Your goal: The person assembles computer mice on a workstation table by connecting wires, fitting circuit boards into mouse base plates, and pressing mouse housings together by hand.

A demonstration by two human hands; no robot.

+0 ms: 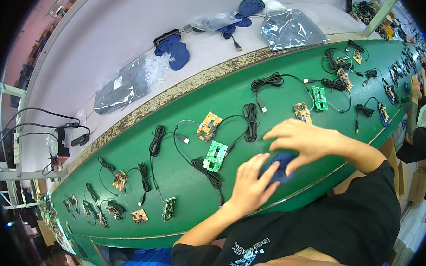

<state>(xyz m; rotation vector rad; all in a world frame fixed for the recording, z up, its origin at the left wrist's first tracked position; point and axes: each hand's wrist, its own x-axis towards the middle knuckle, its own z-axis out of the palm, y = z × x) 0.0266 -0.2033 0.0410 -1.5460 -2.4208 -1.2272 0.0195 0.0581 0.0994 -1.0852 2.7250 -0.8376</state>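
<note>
Both hands on blue shell at belt's near edge.
Left hand braces its 9 o'clock side, right hand clamps from above; green board at 9 o'clock.

left hand fingers curled, right hand arched over, fingers spread

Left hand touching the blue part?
Touching. In the head view the left hand has its fingers curled onto the near side of the blue part, with no gap; the right hand grips it from above.
</note>
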